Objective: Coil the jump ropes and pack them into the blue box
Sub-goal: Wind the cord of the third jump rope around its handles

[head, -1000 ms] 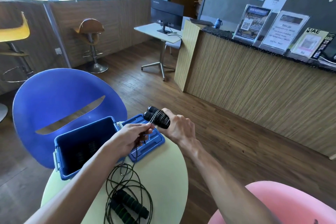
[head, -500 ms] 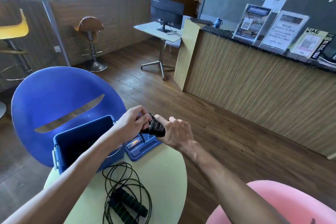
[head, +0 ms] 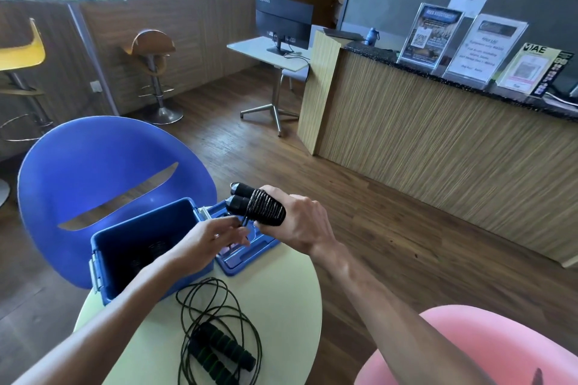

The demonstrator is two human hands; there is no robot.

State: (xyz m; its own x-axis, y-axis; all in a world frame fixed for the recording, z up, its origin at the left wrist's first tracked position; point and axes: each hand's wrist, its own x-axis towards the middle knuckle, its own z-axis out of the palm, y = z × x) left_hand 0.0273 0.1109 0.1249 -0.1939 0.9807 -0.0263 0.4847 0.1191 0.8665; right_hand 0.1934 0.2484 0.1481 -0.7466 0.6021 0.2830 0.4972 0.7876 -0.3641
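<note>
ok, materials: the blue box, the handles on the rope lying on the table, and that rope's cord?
Blue box: looks like moulded plastic, smooth with a slight sheen, with a pale latch on its side.
Handles: probably foam grips, matte black with green rings and a ribbed surface.
Cord: thin and dark, lying in loose springy loops; could be coated cable or PVC, can't tell which.

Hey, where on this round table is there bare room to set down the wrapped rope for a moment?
Bare tabletop shows right of the loose rope, toward the table's right edge below the lid. The far side is crowded by the blue box and lid; the near middle by the loose rope's coils.
</note>
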